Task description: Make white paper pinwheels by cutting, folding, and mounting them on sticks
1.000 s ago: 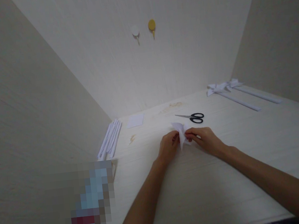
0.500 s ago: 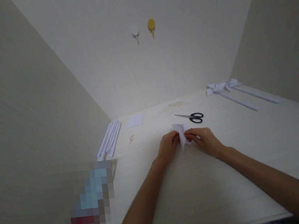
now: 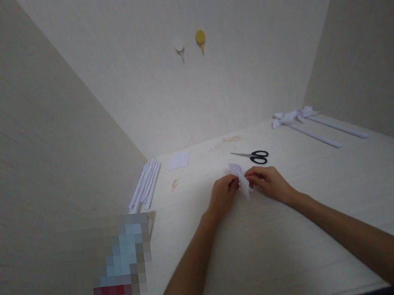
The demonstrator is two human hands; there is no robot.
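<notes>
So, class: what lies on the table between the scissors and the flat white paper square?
Only bare table between the scissors and the paper square, in the head view.

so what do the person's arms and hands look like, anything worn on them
Both forearms are bare as far as the frame shows: no sleeves, gloves, watch or bracelet in view. The left hand and right hand show no rings that can be made out, though the fingers are small here. Arms are slim and enter from the bottom edge.

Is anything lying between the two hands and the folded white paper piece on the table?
Nothing visible: left hand and right hand both pinch the folded paper piece directly. The scissors lie beyond it, apart.
</notes>
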